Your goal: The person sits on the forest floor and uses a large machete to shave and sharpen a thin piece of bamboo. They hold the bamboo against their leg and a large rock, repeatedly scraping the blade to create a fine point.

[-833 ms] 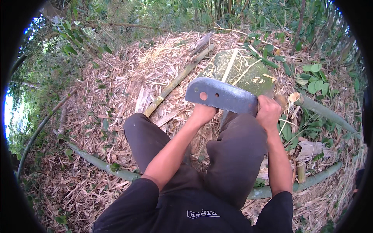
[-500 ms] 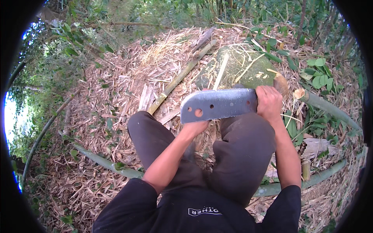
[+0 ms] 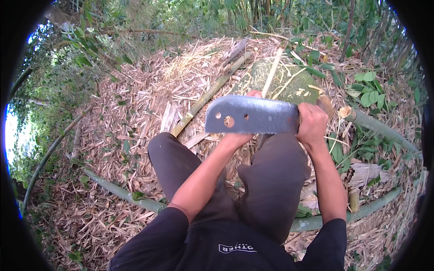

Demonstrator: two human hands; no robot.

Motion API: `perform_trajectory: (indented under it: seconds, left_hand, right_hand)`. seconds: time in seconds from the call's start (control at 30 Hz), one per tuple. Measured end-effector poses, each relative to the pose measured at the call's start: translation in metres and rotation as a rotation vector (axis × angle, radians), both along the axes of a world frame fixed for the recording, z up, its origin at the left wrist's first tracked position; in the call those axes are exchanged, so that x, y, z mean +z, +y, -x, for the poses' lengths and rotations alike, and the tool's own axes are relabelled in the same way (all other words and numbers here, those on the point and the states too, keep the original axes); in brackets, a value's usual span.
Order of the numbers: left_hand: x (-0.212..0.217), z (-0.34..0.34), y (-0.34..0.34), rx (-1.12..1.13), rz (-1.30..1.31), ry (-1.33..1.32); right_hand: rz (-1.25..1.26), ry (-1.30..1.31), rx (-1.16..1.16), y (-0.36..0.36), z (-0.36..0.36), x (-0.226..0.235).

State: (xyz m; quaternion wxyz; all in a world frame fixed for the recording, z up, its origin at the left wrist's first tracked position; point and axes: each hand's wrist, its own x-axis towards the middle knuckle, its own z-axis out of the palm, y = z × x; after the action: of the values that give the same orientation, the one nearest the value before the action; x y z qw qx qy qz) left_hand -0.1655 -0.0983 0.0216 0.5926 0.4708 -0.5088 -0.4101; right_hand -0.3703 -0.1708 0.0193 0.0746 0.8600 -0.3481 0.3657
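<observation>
My right hand (image 3: 312, 121) is closed at the right end of a broad steel cleaver (image 3: 253, 116), whose blade with several round holes lies level above my knees. Behind the blade, my left hand (image 3: 238, 139) is mostly hidden; only some fingertips show above its upper edge and the wrist below. A pale split bamboo strip (image 3: 272, 71) runs from behind the blade, at my left fingers, out over a mossy boulder (image 3: 298, 88). The left hand appears closed on the strip, though the grip itself is covered. A brown rounded wooden piece (image 3: 324, 104) shows just beyond my right hand.
A long bamboo pole (image 3: 210, 95) slants across the shavings ahead of my left knee. A cut green bamboo stem (image 3: 379, 126) points in from the right. Another green stem (image 3: 120, 189) lies low on the left. Leafy cuttings (image 3: 370, 92) lie beyond the boulder.
My left hand has moved forward and slightly right, and the bamboo strip has slid farther out over the boulder. The cleaver has shifted slightly up and left in view, still in my right hand.
</observation>
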Motion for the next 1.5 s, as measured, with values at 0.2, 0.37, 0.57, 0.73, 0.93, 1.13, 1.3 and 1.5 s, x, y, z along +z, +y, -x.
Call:
perform_trajectory:
  seconds: [0.2, 0.37, 0.57, 0.73, 0.93, 1.13, 1.3, 1.5]
  left_hand:
    - [-0.059, -0.015, 0.041, 0.234, 0.237, -0.795]
    - [-0.042, 0.006, 0.077, 0.077, -0.141, -0.224]
    - [-0.025, -0.01, 0.03, 0.113, -0.087, -0.757]
    - [-0.07, -0.003, 0.065, 0.266, 0.072, -0.845]
    - [-0.052, 0.013, 0.076, 0.123, -0.099, -0.482]
    - [-0.036, -0.01, 0.029, 0.184, 0.19, -0.878]
    - [-0.011, 0.007, 0.091, 0.077, -0.302, -0.366]
    - [-0.01, 0.0, 0.059, 0.121, -0.187, -0.422]
  right_hand:
    - [0.01, -0.04, -0.013, 0.009, -0.003, 0.006]
    - [-0.099, -0.043, -0.078, 0.007, 0.006, -0.013]
    - [-0.037, -0.022, 0.013, 0.007, -0.006, 0.002]
    - [-0.046, -0.073, 0.006, 0.006, 0.001, -0.003]
    - [-0.125, -0.032, -0.055, 0.007, 0.012, -0.011]
    - [-0.031, -0.045, 0.02, 0.006, 0.002, 0.002]
    - [-0.094, -0.05, -0.023, 0.008, 0.008, -0.004]
    - [-0.106, -0.08, -0.017, 0.007, 0.004, -0.008]
